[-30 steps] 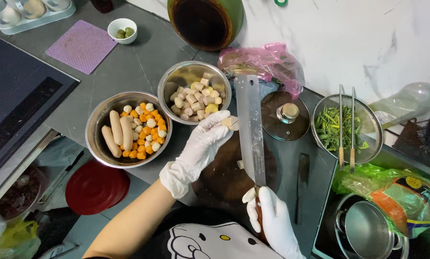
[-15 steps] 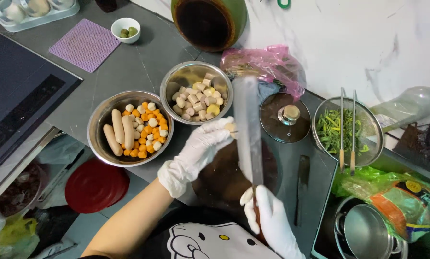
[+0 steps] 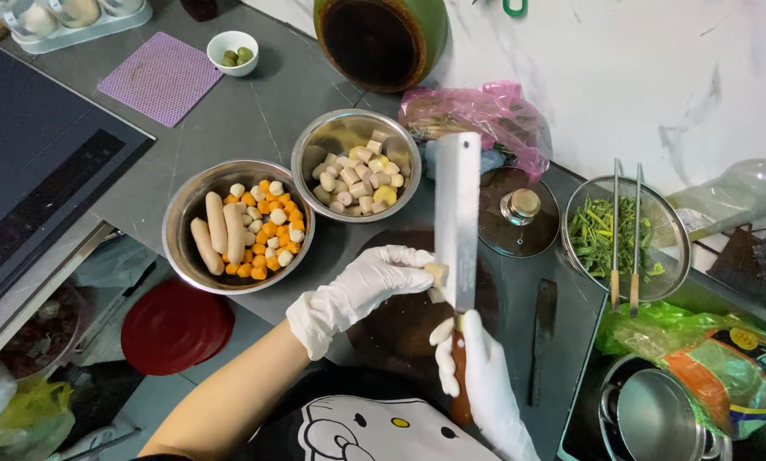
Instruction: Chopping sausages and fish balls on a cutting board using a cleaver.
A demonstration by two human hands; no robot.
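My right hand, in a white glove, grips the wooden handle of a broad cleaver whose blade points away from me over a dark round cutting board. My left hand, also gloved, pinches a small pale food piece against the blade's left side. A steel bowl of pale cut pieces stands just beyond the board. Left of it, another steel bowl holds whole sausages, orange carrot chunks and pale pieces.
A glass pot lid and a strainer of green vegetables with chopsticks lie right of the cleaver. A small dark knife, a steel pot, pink bag, dark jar, purple mat and small white bowl surround.
My left hand has drawn back toward me along the blade and now holds the pale piece near the cleaver's heel. The cleaver has shifted slightly.
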